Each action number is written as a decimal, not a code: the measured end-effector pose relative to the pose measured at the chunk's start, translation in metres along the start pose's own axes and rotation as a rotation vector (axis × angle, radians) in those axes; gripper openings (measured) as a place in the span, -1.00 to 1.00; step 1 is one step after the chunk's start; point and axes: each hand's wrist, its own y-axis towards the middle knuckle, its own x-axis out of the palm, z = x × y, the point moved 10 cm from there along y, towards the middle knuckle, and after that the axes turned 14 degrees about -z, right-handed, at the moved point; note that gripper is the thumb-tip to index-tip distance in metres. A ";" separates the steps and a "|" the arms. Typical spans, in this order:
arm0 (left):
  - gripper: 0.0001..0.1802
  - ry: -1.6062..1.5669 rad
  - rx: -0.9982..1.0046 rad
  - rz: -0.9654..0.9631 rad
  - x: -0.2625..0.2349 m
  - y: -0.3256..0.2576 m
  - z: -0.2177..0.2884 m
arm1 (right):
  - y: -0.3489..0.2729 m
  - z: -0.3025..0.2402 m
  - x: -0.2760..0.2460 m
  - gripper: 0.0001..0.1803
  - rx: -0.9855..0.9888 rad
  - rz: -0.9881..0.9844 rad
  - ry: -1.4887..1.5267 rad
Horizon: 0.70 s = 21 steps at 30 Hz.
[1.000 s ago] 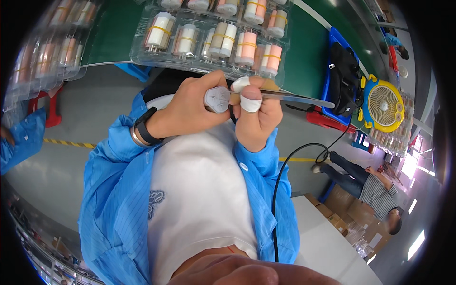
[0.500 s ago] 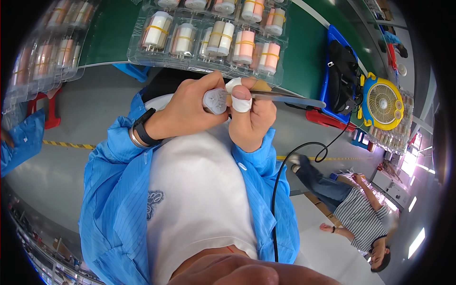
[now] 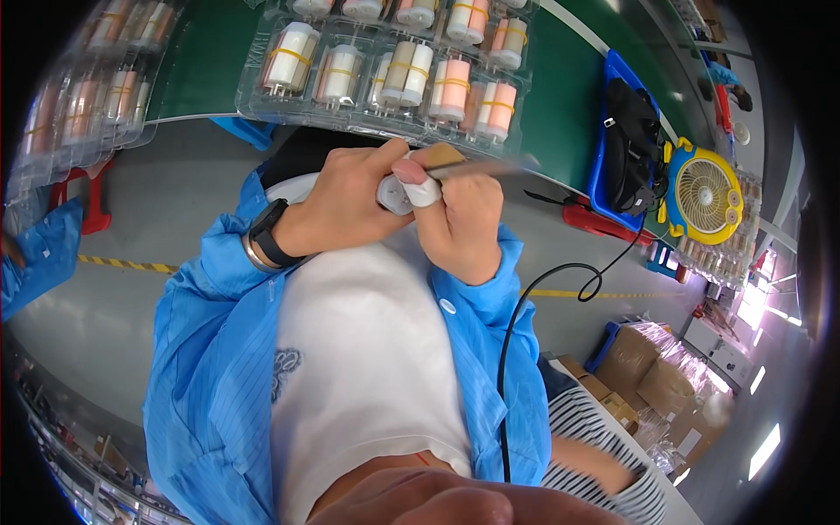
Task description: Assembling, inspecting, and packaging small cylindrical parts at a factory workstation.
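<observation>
My left hand point(image 3: 337, 197), a dark band on its wrist, is closed round a small cylindrical part of which the round whitish end cap point(image 3: 395, 196) shows. My right hand point(image 3: 468, 223) grips a thin, flat, metal blade-like tool point(image 3: 486, 167) that points right and is smeared by motion. White tape point(image 3: 424, 193) wraps my right thumb, which presses near the rim of the cap. The two hands meet in front of my chest, just off the table edge. The tool's handle end is hidden by my fingers.
Clear plastic trays point(image 3: 350, 121) on the green table point(image 3: 197, 74) hold several banded bundles of white, pink and grey cylinders. A blue bin point(image 3: 610, 70) with a black bag, and a yellow fan point(image 3: 704, 192), stand at right. A black cable point(image 3: 505, 385) hangs beside my right arm. A person's striped shirt point(image 3: 577, 437) is close behind.
My right hand has shifted slightly left, its thumb now against the cap, and the tool has swung up a little. The person in the striped shirt has moved nearer behind me.
</observation>
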 end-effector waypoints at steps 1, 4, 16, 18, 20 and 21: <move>-0.67 0.031 0.022 0.023 -0.001 0.000 0.001 | 0.003 0.000 0.003 -0.96 0.004 -0.039 -0.060; -0.72 -0.175 0.016 0.021 -0.011 0.001 0.002 | -0.011 0.016 -0.021 -0.89 -0.027 0.329 0.649; -0.78 -0.286 -0.055 0.119 -0.022 0.000 -0.011 | 0.017 -0.126 0.003 -0.71 -0.952 -0.693 2.172; -0.78 -0.319 -0.080 0.143 -0.024 -0.001 -0.015 | 0.018 -0.124 0.014 -0.72 -0.808 -0.813 2.282; -0.78 -0.299 -0.078 0.144 -0.025 -0.001 -0.014 | 0.019 -0.125 0.014 -0.72 -0.747 -0.784 2.347; -0.78 -0.283 -0.073 0.148 -0.026 -0.001 -0.013 | 0.020 -0.124 0.012 -0.72 -0.780 -0.778 2.351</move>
